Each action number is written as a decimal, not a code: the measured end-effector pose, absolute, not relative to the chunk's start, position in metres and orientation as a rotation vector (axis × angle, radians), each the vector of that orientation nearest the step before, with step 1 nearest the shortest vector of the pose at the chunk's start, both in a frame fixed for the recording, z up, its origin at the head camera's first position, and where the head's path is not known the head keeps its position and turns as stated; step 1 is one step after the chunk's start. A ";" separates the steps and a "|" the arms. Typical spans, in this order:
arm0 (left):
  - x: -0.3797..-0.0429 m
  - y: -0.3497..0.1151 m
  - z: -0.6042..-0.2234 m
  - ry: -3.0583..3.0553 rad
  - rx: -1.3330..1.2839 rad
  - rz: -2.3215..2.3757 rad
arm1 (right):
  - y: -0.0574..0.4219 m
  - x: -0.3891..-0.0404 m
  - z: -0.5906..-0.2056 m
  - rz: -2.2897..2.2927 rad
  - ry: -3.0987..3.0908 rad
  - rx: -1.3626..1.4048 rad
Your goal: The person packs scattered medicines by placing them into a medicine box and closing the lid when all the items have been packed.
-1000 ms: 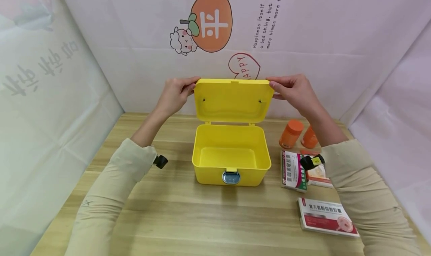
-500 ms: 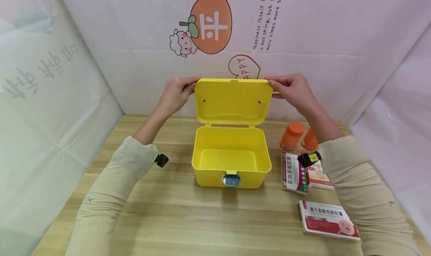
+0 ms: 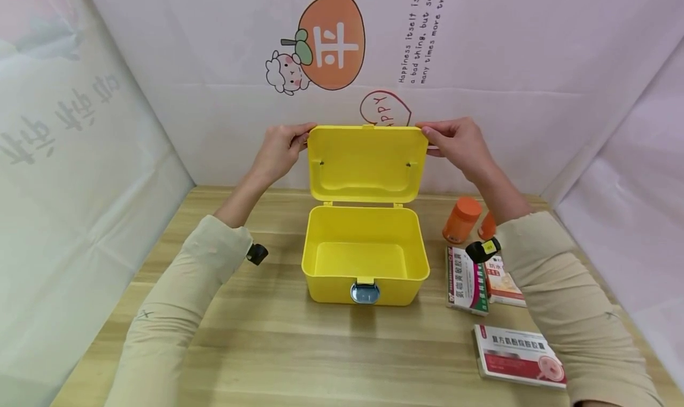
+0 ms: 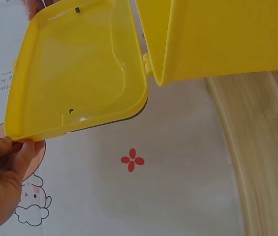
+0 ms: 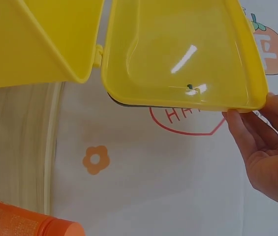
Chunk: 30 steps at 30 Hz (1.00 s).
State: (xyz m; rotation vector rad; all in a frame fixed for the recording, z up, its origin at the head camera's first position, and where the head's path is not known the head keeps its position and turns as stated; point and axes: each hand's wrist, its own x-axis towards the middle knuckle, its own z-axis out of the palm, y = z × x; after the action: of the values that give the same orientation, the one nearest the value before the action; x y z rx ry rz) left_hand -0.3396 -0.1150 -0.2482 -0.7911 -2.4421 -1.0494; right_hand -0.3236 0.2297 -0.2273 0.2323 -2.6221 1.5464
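Note:
A yellow storage box (image 3: 331,291) stands on the wooden table with its lid (image 3: 367,157) raised on two hinges at the back. Inside, its floor shows bare. On the front wall is a clear latch (image 3: 365,293). My left hand (image 3: 279,152) pinches the lid's upper left corner between thumb and fingers, as the left wrist view shows with the lid's corner (image 4: 25,132). At the opposite corner my right hand (image 3: 461,147) pinches the lid the same way; in the right wrist view the thumb and fingers (image 5: 244,135) meet the lid's edge.
Right of the box stand two orange bottles, one nearer (image 3: 462,220) and one partly behind the right arm (image 3: 487,226). Below them lie medicine boxes: a green-and-purple one (image 3: 466,279), an orange-and-white one (image 3: 504,285) and a red-and-white one (image 3: 519,356). A printed cloth wall (image 3: 230,110) rises behind.
The lid has tilted further back, its inner face showing more fully, with both hands still gripping its corners. The whole scene has shifted slightly downward in the head view.

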 end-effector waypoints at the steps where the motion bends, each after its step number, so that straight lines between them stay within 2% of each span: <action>1: -0.340 -0.115 -0.249 -2.448 -0.784 -1.046 | 0.229 -0.324 -0.227 1.545 -2.627 0.225; 30: -0.375 -0.105 -0.271 -2.521 -0.656 -0.966 | 0.220 -0.368 -0.254 1.566 -2.619 0.092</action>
State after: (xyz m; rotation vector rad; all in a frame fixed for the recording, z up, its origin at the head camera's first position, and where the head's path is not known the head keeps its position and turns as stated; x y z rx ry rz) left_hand -0.3745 -0.1048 -0.2710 -0.6564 -2.5206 -0.9658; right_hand -0.3676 0.2197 -0.2538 0.0925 -2.6194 1.5657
